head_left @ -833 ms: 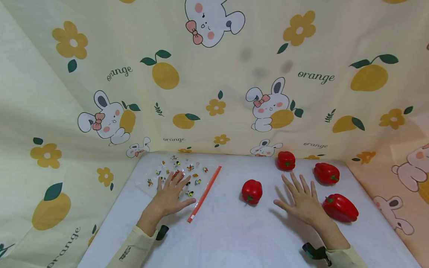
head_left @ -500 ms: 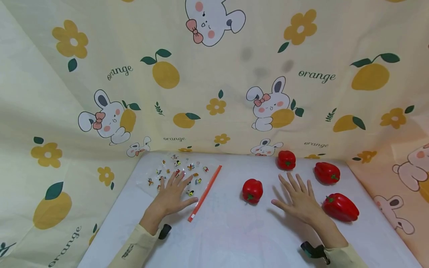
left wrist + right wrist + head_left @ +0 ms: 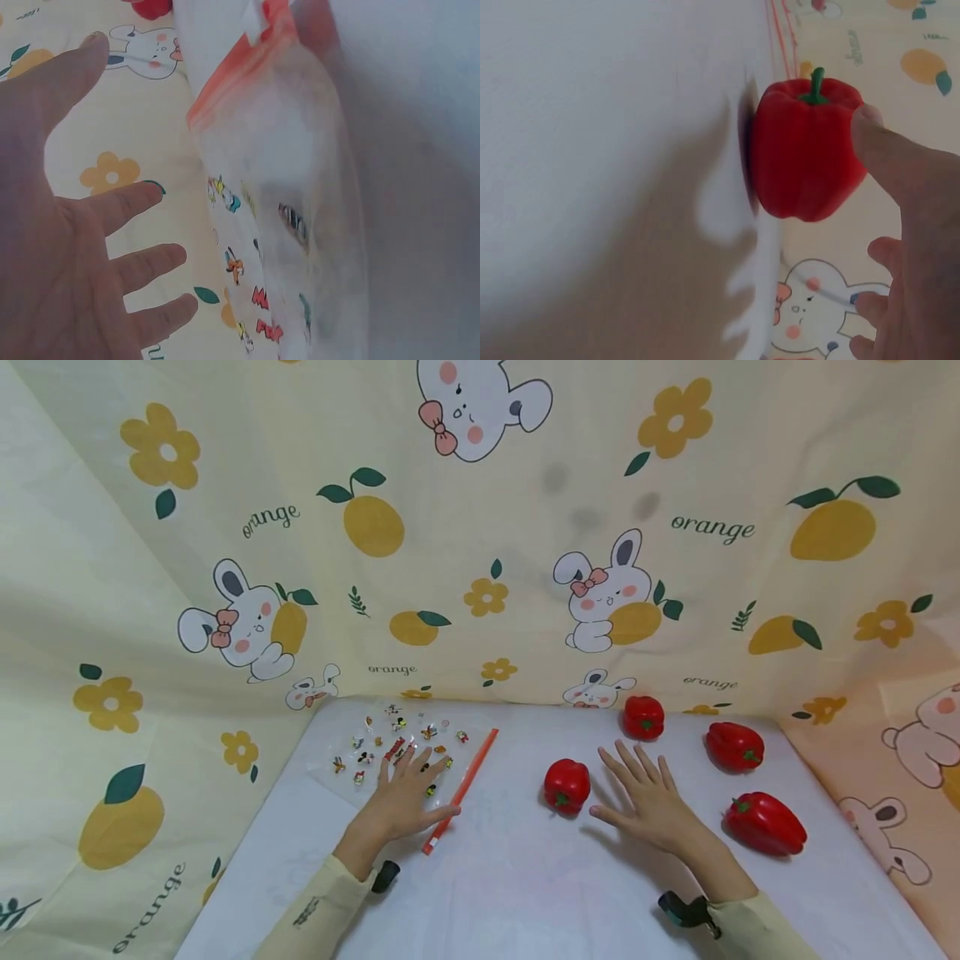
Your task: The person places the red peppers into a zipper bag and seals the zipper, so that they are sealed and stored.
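In the head view, the left hand (image 3: pixel 401 802), fingers spread wide, is over the near right part of a flat, clear bag (image 3: pixel 396 747) by the far left corner of the surface (image 3: pixel 517 893). The right hand (image 3: pixel 648 806), also wide and holding nothing, is beside the central pepper (image 3: pixel 567 785). Of the other 3, the far pepper (image 3: pixel 643 718) stands close to the far edge, the corner pepper (image 3: pixel 735 747) near the far right corner and the side pepper (image 3: pixel 767 824) towards the right edge. All 4 are outside the bag; no handling appears done, and any grasp seems left to make.

In the left wrist view, the bag looks thin and see-through, with cartoon prints, an orange-red strip (image 3: pixel 240 71) along 1 edge and a white tab (image 3: pixel 255 30). The fingers look apart from it.

In the right wrist view, the central pepper is glossy red and lobed, with a green stem (image 3: pixel 817 86). The thumb (image 3: pixel 885 154) overlaps it; I cannot tell whether they touch.
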